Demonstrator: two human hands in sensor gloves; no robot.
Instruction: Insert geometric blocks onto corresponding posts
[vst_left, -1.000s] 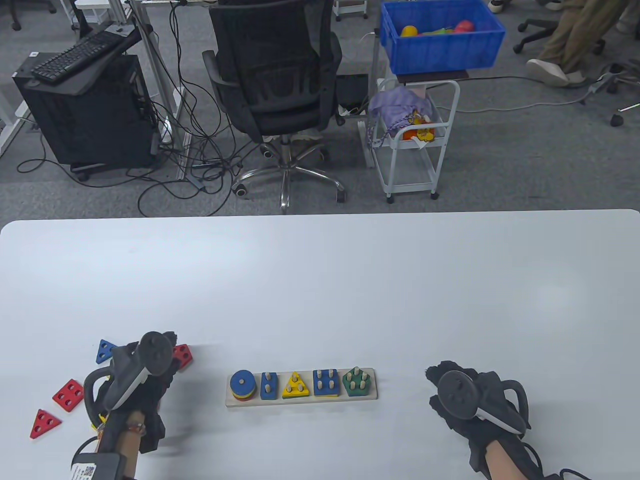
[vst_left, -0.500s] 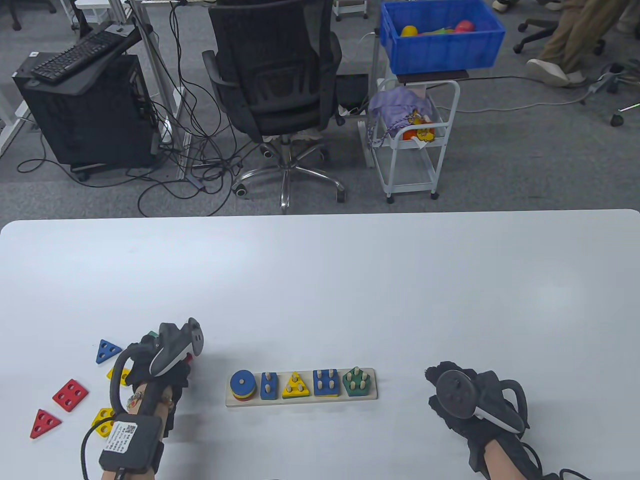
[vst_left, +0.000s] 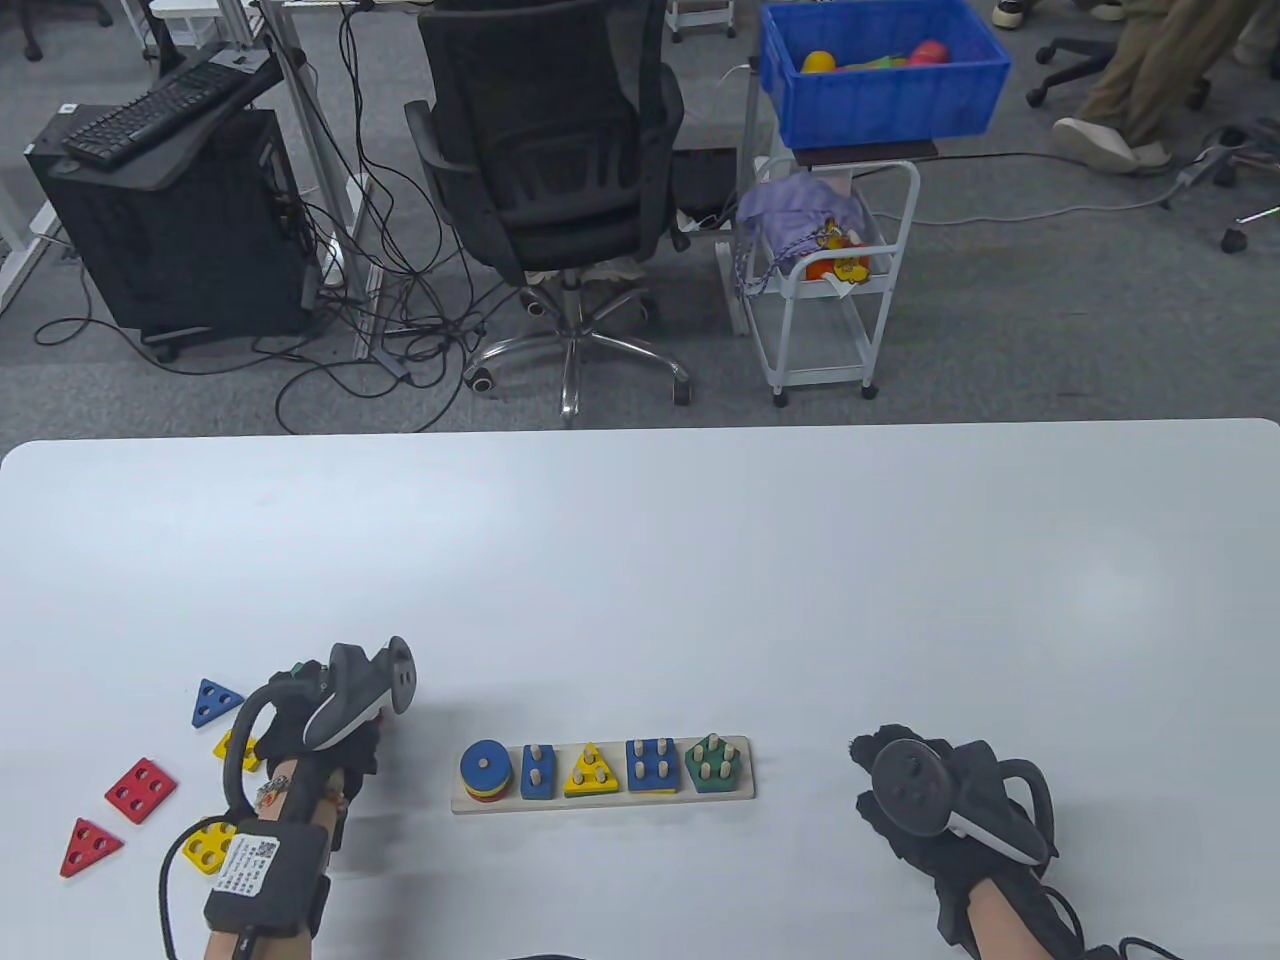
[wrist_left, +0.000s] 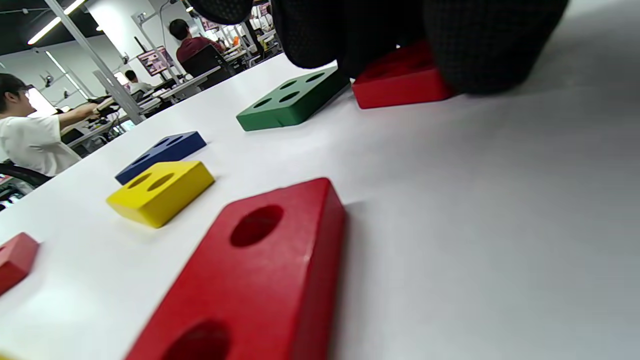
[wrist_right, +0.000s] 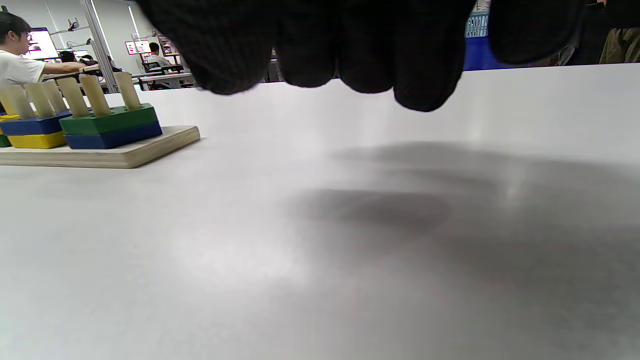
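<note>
The wooden post board (vst_left: 745, 792) lies in the table's front middle, its posts carrying a blue disc, a blue rectangle, a yellow triangle, a blue square and a green pentagon. Its right end shows in the right wrist view (wrist_right: 150, 150). My left hand (vst_left: 372, 735) is left of the board. In the left wrist view its fingers (wrist_left: 490, 50) close around a red block (wrist_left: 400, 85) that sits on the table. That block is hidden in the table view. My right hand (vst_left: 875, 770) rests right of the board, fingers (wrist_right: 425, 75) curled loosely over bare table and holding nothing.
Loose blocks lie at the front left: a blue triangle (vst_left: 214, 702), a red square (vst_left: 140, 790), a red triangle (vst_left: 90, 846) and two yellow blocks (vst_left: 235, 748) (vst_left: 210, 848). The left wrist view also shows a green four-hole block (wrist_left: 292, 102) and a red two-hole block (wrist_left: 260, 270).
My left hand has rolled its wrist over and shifted slightly right onto the red block, which it now hides. This uncovered the two yellow blocks. The right hand has not moved.
</note>
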